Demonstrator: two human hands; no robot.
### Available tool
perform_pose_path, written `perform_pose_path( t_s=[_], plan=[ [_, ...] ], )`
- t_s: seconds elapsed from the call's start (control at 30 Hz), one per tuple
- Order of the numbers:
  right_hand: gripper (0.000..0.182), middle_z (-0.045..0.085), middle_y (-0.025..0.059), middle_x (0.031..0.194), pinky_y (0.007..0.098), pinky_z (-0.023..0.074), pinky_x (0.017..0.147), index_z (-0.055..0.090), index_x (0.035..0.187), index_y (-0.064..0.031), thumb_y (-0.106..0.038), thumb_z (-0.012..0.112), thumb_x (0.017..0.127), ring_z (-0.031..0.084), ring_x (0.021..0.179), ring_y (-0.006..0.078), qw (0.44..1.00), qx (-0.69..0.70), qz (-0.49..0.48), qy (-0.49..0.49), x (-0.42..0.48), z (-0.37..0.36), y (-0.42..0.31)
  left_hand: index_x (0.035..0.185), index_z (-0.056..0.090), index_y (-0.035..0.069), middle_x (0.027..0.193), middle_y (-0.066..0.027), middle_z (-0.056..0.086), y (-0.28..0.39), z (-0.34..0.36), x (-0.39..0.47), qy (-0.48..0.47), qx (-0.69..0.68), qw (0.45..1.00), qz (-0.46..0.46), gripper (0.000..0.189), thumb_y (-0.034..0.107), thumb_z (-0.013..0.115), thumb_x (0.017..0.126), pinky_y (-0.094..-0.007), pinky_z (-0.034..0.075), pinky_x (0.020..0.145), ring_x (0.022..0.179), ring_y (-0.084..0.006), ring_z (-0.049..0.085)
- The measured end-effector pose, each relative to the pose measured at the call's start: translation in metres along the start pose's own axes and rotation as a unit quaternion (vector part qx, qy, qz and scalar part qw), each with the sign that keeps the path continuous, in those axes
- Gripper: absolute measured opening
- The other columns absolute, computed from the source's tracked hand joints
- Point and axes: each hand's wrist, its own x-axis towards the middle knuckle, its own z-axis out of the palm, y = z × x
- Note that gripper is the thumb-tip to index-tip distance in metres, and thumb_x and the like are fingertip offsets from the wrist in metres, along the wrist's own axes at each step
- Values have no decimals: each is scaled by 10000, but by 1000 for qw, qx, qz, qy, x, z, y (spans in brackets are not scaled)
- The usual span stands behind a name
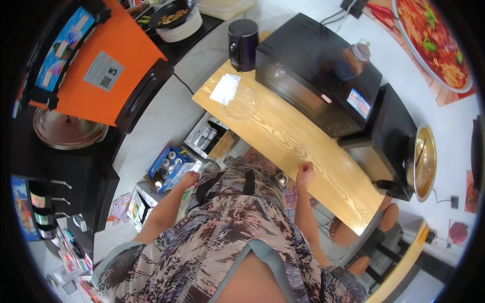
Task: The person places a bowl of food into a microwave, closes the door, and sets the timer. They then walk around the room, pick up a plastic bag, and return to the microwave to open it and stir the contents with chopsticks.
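My right hand hangs over the front edge of a wood-grain table, its fingers curled in and nothing visible in them. Whether it touches the tabletop I cannot tell. To the left of my body, my left hand is loosely curled, with no object seen in it. Nearest to that hand is an opened blue carton of cans, below counter height. On the table's left end lie a clear round plastic lid and white paper sheets. A black microwave oven stands along the back.
A dark lidded mug stands left of the microwave; a sauce bottle is on top of it. Another black appliance and a metal bowl are at right. Stools stand below. At left is an orange-sided machine.
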Motion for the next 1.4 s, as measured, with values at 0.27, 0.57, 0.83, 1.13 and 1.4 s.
perform_pose_path(
  t_s=[0.27, 0.57, 0.83, 1.13, 1.4],
  plan=[
    [215, 609, 169, 740, 420, 471, 634, 598, 770, -26, -231, 656, 799, 605, 680, 319, 993, -76, -54, -79, -27, 3, -1, 946, 667, -14, 922, -172, 679, -2, 28, 18, 7, 96, 995, 38, 357, 308, 554, 839, -362, 473, 824, 917, -279, 632],
    [283, 645, 186, 767, 399, 487, 631, 616, 806, 8, -226, 478, 886, 637, 678, 306, 995, -68, 21, -69, -20, 12, -11, 960, 660, -23, 880, -168, 678, -74, 28, 64, -26, 21, 997, 65, 345, 286, 570, 834, -360, 484, 759, 839, -265, 643],
    [209, 554, 175, 569, 356, 454, 540, 597, 620, -3, 2, 400, 690, 589, 560, 245, 999, 10, 42, -21, -20, -13, -35, 890, 657, -24, 769, -92, 653, -51, 18, 52, -34, -41, 999, -8, 291, 248, 562, 849, -336, 456, 598, 648, -182, 579],
    [263, 612, 200, 782, 411, 464, 681, 581, 893, -4, -263, 535, 881, 597, 754, 342, 990, -25, 129, 57, 70, -13, -7, 945, 654, -28, 766, -75, 650, -53, -3, 33, -27, -14, 999, 29, 305, 251, 585, 844, -302, 445, 624, 680, -147, 571],
    [246, 599, 190, 851, 468, 464, 708, 563, 912, -9, -248, 603, 869, 581, 847, 388, 986, -64, -2, 157, 166, -9, 20, 994, 622, -2, 774, -72, 641, -31, -57, -15, -19, -33, 998, -50, 288, 244, 550, 865, -278, 502, 568, 650, -160, 630]
  ],
)
